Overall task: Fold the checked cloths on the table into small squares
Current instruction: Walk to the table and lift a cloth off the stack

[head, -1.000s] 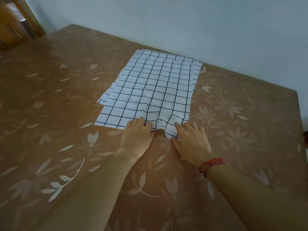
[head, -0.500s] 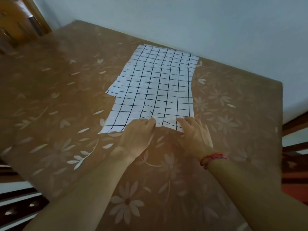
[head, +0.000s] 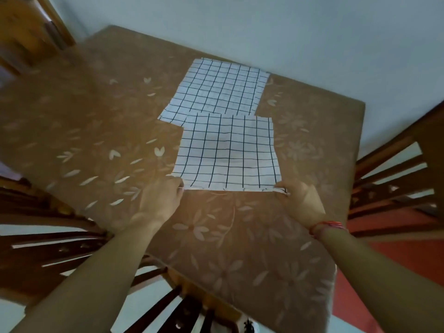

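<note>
A white checked cloth [head: 228,152] with black grid lines lies flat on the brown flowered table [head: 96,131], its far edge overlapping a second checked cloth [head: 216,90] spread further back. My left hand [head: 163,200] pinches the near left corner of the front cloth. My right hand [head: 298,200], with a red wrist thread, pinches the near right corner. The near edge is stretched straight between both hands.
A pale wall runs behind the table. Dark wooden chair backs stand at the right [head: 394,183], the left [head: 48,236] and below the near table edge [head: 173,306]. A red floor [head: 384,260] shows at the lower right.
My hands have moved apart from the middle of the near edge to its two corners. The front cloth has slid toward me, exposing more of the back cloth. The view has pulled back.
</note>
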`<state>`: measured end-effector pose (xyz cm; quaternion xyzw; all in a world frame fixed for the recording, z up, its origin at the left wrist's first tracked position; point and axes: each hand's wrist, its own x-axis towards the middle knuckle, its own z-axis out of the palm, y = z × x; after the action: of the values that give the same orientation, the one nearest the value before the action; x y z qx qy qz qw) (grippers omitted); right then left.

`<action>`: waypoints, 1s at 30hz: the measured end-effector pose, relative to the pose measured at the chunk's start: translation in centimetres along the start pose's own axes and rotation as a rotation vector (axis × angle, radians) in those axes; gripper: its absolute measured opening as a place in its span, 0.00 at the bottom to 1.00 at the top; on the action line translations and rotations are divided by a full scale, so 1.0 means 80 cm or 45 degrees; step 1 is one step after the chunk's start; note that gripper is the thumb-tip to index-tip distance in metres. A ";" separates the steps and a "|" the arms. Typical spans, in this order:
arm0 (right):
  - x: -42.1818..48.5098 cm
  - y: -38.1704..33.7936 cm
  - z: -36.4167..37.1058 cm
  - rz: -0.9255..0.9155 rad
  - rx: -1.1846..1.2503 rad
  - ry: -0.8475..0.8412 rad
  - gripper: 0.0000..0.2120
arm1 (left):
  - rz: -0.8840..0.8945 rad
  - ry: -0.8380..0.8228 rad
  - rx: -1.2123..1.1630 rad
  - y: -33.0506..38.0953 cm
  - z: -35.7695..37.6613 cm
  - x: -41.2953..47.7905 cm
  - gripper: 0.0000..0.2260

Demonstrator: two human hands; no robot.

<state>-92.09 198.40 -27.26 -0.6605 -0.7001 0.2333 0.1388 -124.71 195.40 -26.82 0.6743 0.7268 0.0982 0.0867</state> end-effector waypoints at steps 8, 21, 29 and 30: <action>-0.069 0.011 -0.021 0.201 0.067 0.006 0.08 | -0.172 -0.079 -0.372 0.003 -0.019 -0.072 0.02; -0.104 0.011 -0.028 0.116 0.194 0.086 0.08 | -0.229 -0.107 -0.551 -0.006 -0.031 -0.120 0.14; -0.093 0.024 -0.016 0.351 0.546 -0.184 0.14 | -0.255 0.008 -0.604 -0.009 -0.032 -0.090 0.08; -0.094 0.027 -0.012 0.377 0.529 -0.263 0.10 | -0.253 0.012 -0.609 -0.009 -0.031 -0.083 0.09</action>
<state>-89.07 191.11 -26.70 -0.6857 -0.5435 0.4557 0.1637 -125.57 188.69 -24.70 0.5596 0.7459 0.2613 0.2494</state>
